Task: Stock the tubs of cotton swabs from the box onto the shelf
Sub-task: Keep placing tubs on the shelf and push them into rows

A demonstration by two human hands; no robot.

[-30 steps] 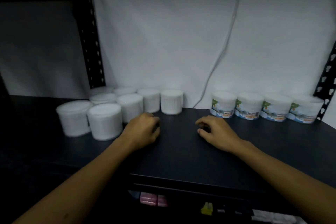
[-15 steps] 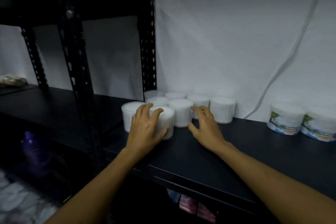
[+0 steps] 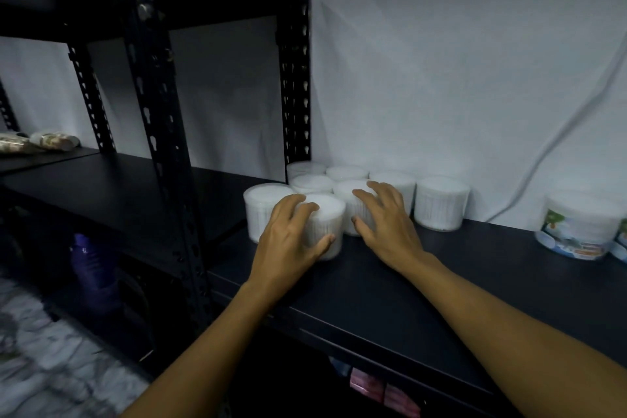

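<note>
Having moved left from bare shelf (image 3: 373,282), the left hand (image 3: 288,237) now grips the front tub (image 3: 325,214) while the right hand (image 3: 386,224), fingers spread, touches a neighbouring tub (image 3: 351,193), apparently tidying the stocked cluster.

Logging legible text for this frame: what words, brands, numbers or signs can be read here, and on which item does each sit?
No text can be read.
Labelled tub at the right: colourful printed band, lettering too blurred.
Plain white tubs: no print visible.
Purple bottle on a lower shelf: a small pale mark, illegible.
Pink packs under the shelf: no readable lettering.
</note>
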